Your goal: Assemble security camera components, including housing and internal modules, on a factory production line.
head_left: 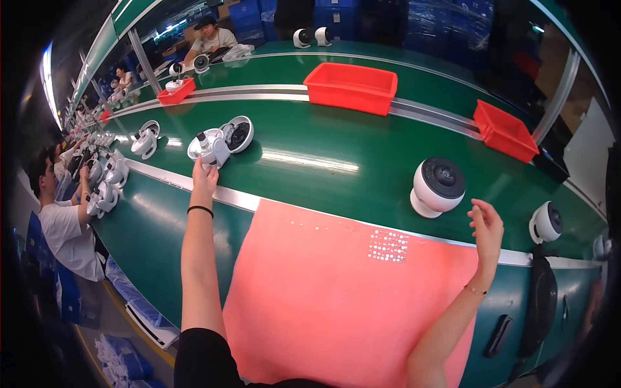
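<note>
At the left, my left hand reaches onto the belt, its fingers closed on the near edge of an opened white round device. That device's rounded shell lies apart, with dark parts showing inside. At the right, my right hand is raised beside a closed device, its fingers loosely bent and apart, with nothing visible in them. The closed device is a white ball-shaped housing with a black ringed front, standing on a small white foot. A small gap separates it from my hand.
A pink mat with rows of small shiny dots lies before me. Beyond are a red bin and another red tray. Another black-fronted device stands far right. Along the belt at left, a co-worker sits by several white devices.
</note>
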Tool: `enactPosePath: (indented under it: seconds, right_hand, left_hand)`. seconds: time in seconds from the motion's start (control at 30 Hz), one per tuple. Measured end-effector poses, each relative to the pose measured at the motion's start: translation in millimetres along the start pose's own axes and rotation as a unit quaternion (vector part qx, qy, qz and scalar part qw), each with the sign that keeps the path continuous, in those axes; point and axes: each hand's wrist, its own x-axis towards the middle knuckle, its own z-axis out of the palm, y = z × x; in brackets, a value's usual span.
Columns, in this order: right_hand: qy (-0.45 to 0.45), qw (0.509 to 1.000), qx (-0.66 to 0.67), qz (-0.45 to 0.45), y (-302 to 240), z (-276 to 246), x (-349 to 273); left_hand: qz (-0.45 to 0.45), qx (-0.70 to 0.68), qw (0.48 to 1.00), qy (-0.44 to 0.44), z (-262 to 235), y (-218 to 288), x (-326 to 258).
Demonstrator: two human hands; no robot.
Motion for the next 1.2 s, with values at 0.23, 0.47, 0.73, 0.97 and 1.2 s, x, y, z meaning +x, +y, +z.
enactPosePath:
  seconds: [0.23, 0.47, 0.73, 0.97, 1.2]
  right_hand:
    - [0.038, 0.996, 0.058, -0.048, -15, -7, -3]
    - [0.055, 0.985, 0.112, -0.123, -38, -8, -15]
    - [-0.1, 0.923, -0.037, -0.369, -112, 76, -76]
    - [-0.083, 0.786, -0.155, -0.592, -67, 152, -134]
    - [-0.204, 0.776, 0.004, -0.597, -71, 79, -154]
  left_hand:
    - [0.014, 0.022, 0.998, -0.06, 16, 0, -15]
    - [0.086, 0.033, 0.993, -0.074, 34, 4, -61]
    - [0.02, 0.267, 0.953, -0.143, 43, 49, -174]
    - [-0.06, 0.351, 0.908, -0.219, 59, 67, -261]
    - [-0.069, 0.312, 0.892, -0.318, 40, 47, -268]
